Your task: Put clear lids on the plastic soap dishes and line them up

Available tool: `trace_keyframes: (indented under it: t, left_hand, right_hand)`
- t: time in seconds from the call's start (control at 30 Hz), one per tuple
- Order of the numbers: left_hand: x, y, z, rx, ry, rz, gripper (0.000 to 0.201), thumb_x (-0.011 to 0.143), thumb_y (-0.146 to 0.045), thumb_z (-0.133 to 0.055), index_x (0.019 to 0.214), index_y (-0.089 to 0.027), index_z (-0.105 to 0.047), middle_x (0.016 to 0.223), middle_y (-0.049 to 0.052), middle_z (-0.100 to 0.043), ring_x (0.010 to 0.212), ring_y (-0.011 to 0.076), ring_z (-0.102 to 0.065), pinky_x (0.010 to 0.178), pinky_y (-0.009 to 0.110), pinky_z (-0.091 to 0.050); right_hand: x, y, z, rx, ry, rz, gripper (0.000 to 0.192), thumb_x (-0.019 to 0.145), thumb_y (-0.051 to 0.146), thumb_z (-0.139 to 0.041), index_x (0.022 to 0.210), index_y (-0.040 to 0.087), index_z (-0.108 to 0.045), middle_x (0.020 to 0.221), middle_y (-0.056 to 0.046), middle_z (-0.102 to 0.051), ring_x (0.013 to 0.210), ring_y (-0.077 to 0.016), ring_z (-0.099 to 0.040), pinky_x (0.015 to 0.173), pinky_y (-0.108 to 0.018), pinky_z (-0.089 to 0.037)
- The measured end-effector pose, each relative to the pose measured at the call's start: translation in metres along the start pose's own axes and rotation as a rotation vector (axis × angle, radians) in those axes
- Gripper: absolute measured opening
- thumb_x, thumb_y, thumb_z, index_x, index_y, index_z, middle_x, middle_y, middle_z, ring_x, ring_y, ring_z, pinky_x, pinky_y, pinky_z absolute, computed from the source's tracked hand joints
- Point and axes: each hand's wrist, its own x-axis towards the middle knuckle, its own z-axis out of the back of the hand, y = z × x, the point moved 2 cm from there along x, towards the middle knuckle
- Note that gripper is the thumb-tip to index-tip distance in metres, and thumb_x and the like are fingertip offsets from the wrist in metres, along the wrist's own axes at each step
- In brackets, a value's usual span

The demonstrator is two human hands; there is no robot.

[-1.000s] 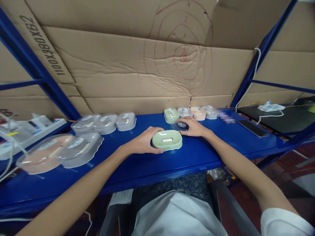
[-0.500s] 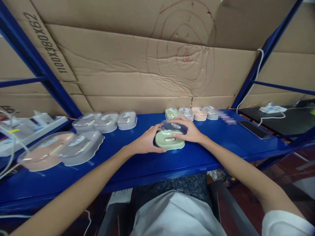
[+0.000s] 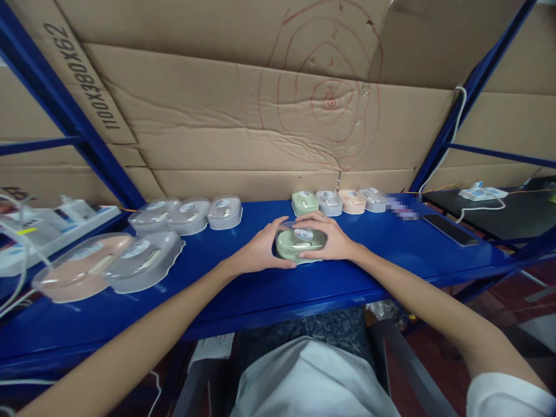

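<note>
A pale green soap box (image 3: 299,246) sits on the blue shelf (image 3: 243,289) in front of me, with a clear lid (image 3: 303,234) bearing a round sticker resting on top of it. My left hand (image 3: 260,250) grips the box's left end. My right hand (image 3: 330,237) wraps the right end, fingers over the lid's edge. Both hands press the lid and box together.
Behind the box stands a row of small boxes (image 3: 336,201) in green, grey and pink. Several grey boxes (image 3: 186,214) and a pink one (image 3: 78,272) lie at the left. A phone (image 3: 449,229) and power strips (image 3: 482,191) are at the right. Cardboard lines the back.
My right hand carried the clear lid from the shelf behind the green box and set it down on top of the box. My left hand kept holding the box.
</note>
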Motion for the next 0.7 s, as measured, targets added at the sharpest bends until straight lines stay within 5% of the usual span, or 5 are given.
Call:
trace_keyframes:
  t: [0.7]
  left_hand:
    - [0.0013, 0.0054, 0.0001, 0.100, -0.005, -0.006, 0.108, 0.068, -0.061, -0.093, 0.156, -0.026, -0.041, 0.156, 0.016, -0.053, 0.142, 0.0408, -0.053, 0.118, 0.055, -0.042]
  right_hand:
    - [-0.0024, -0.0044, -0.0054, -0.003, 0.043, -0.006, 0.064, 0.076, 0.055, -0.091, 0.132, 0.031, -0.073, 0.133, -0.010, -0.070, 0.122, -0.0306, -0.067, 0.110, -0.052, -0.053]
